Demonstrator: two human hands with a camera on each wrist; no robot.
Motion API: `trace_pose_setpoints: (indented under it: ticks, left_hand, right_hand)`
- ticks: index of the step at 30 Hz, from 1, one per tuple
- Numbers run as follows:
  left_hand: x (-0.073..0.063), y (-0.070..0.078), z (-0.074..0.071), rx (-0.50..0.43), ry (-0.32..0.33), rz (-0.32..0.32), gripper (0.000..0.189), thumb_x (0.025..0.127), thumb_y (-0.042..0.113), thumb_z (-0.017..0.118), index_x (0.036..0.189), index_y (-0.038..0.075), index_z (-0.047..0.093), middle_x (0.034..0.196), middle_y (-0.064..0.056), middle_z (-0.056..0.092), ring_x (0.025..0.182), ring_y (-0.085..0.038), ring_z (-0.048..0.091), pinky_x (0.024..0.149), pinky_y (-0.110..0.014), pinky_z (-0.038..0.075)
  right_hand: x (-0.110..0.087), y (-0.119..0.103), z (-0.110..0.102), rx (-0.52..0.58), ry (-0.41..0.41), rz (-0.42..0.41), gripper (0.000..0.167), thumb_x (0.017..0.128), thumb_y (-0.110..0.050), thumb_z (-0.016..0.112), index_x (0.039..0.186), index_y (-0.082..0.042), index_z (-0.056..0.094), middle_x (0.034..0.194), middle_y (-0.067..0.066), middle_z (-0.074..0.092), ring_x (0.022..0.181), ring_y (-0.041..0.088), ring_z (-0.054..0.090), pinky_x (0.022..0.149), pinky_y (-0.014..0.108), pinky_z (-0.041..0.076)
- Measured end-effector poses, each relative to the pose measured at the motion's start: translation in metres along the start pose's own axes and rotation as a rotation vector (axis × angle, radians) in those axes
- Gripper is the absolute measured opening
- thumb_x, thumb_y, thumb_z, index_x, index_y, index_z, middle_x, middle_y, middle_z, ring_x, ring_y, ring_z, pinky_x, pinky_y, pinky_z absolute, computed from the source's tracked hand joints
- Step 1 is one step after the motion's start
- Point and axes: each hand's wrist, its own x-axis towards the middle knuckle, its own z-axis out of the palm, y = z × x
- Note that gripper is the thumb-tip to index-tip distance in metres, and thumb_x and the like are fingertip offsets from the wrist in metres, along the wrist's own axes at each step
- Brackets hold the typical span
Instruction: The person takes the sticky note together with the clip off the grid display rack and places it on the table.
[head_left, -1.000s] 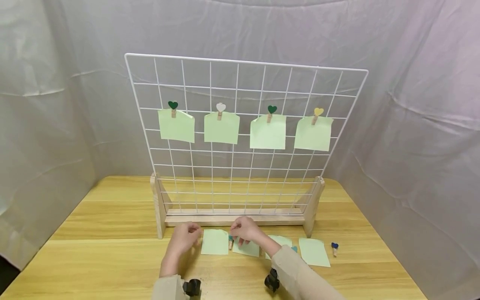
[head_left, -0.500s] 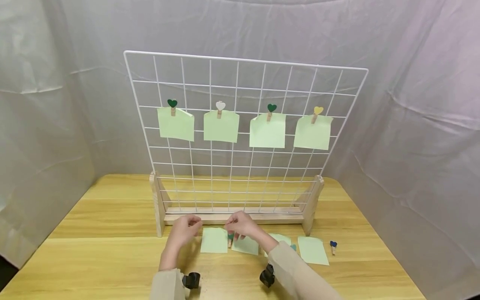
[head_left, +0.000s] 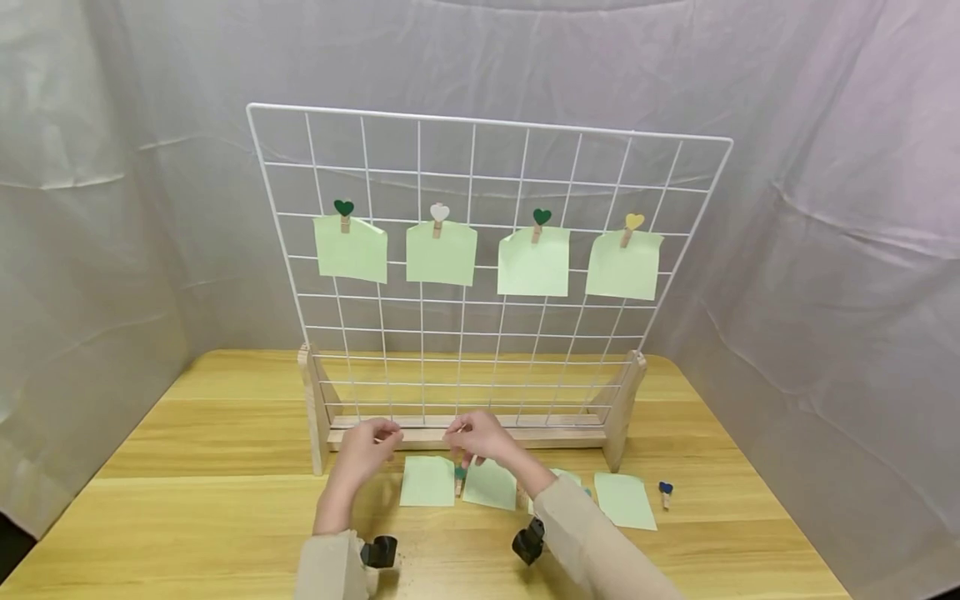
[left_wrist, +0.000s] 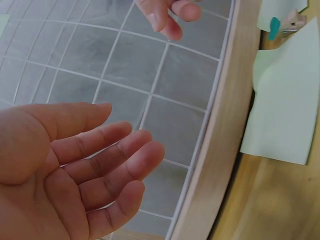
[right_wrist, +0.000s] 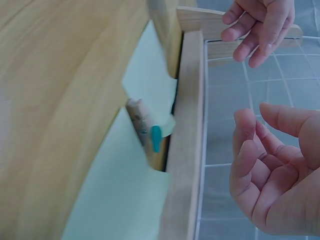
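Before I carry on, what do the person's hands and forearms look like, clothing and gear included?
The left hand and right hand are bare; no gloves or rings show. The left sleeve and right sleeve are plain beige, ending short of the hands. A black device sits near each sleeve's end. I see no cables or markings.

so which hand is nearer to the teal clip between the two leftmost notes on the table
Right. The right hand hovers just above and beyond the teal clip; the left hand is off to its left, past the leftmost table note.
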Motion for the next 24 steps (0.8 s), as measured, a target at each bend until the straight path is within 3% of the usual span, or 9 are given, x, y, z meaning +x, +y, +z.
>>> trace_pose_setpoints:
  ticks: [6,12,18,24]
  left_hand:
    - [0.001,0.004,-0.004,0.025,0.013,0.015,0.02,0.085,0.009,0.058,0.099,-0.005,0.062,0.076,-0.005,0.062,0.061,-0.015,0.055,0.053,-0.028,0.043]
    - [0.006,0.011,-0.006,0.019,0.016,0.023,0.021,0.086,0.011,0.058,0.099,-0.004,0.063,0.078,-0.008,0.063,0.062,-0.02,0.058,0.053,-0.028,0.044]
    - [0.009,0.017,-0.01,0.006,0.011,0.013,0.021,0.086,0.011,0.057,0.099,-0.004,0.062,0.081,-0.009,0.063,0.065,-0.023,0.06,0.054,-0.028,0.046]
    - [0.011,0.021,-0.016,0.032,0.038,0.042,0.021,0.086,0.012,0.056,0.099,-0.004,0.062,0.081,-0.007,0.063,0.064,-0.019,0.059,0.052,-0.028,0.045]
  right_hand:
    - [0.002,-0.01,-0.003,0.016,-0.014,-0.006,0.016,0.087,-0.013,0.057,0.093,0.001,0.062,0.078,0.019,0.062,0.046,0.022,0.057,0.037,0.021,0.036]
    - [0.005,-0.023,-0.006,0.024,-0.016,-0.031,0.016,0.088,-0.014,0.057,0.093,-0.001,0.063,0.076,0.016,0.062,0.058,0.04,0.058,0.037,0.023,0.037]
    - [0.007,-0.035,-0.007,0.003,-0.012,-0.036,0.015,0.087,-0.015,0.058,0.093,-0.001,0.062,0.072,0.008,0.062,0.054,0.032,0.059,0.039,0.024,0.04]
    - [0.01,-0.041,-0.01,-0.042,-0.015,-0.072,0.021,0.087,-0.016,0.058,0.097,0.002,0.062,0.074,0.013,0.063,0.061,0.039,0.06,0.042,0.029,0.045]
